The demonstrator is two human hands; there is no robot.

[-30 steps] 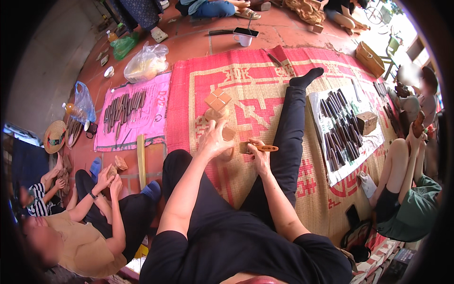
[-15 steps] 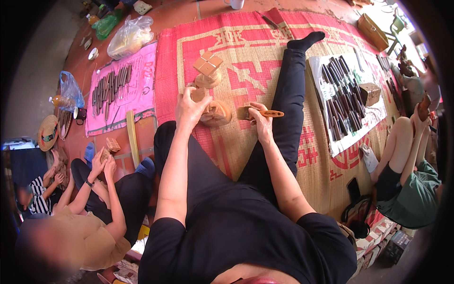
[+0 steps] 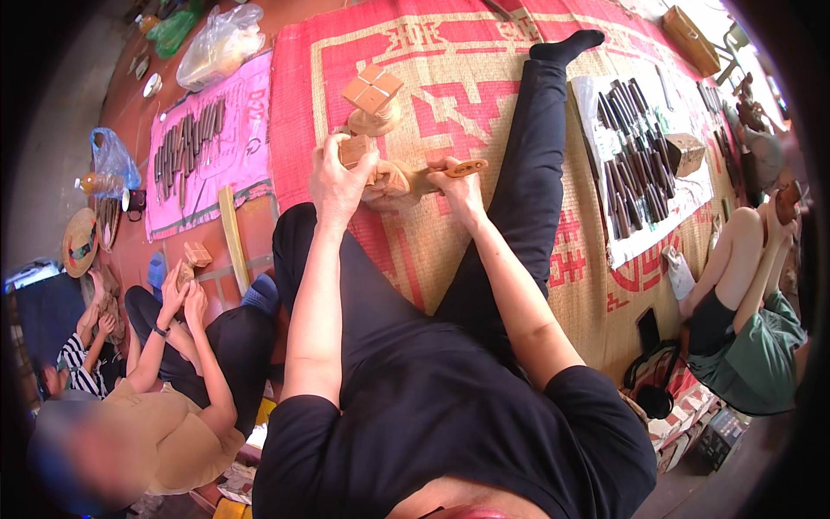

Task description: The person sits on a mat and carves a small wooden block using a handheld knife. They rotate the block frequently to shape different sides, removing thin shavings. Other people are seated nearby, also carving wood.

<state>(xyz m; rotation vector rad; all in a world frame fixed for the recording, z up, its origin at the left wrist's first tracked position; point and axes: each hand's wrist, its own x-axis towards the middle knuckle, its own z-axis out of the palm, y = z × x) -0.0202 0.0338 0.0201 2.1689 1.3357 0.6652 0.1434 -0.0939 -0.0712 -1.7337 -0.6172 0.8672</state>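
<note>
My left hand (image 3: 338,183) is wrapped round the square-ended part of a light brown wooden carving (image 3: 393,180), which rests on the mat between my legs. Its rounded, carved end points to the right. A flat brush (image 3: 468,169) with an orange-brown handle is gripped in my right hand (image 3: 460,192); its bristle end meets the right side of the carving. Just beyond my left hand stands another wooden piece (image 3: 373,88), with a square top marked by a pale cross and a rounded part below.
A red and straw-coloured mat (image 3: 415,78) lies under me. Rows of dark-handled carving tools (image 3: 635,164) lie on white cloth to the right, with a wooden block (image 3: 685,154). More tools (image 3: 188,143) lie on pink cloth at left. Co-workers sit on both sides, one holding a wooden piece (image 3: 186,275).
My right hand has moved left, bringing the brush from beside the carving to its surface. My left hand keeps its grip. The whole view has shifted slightly.
</note>
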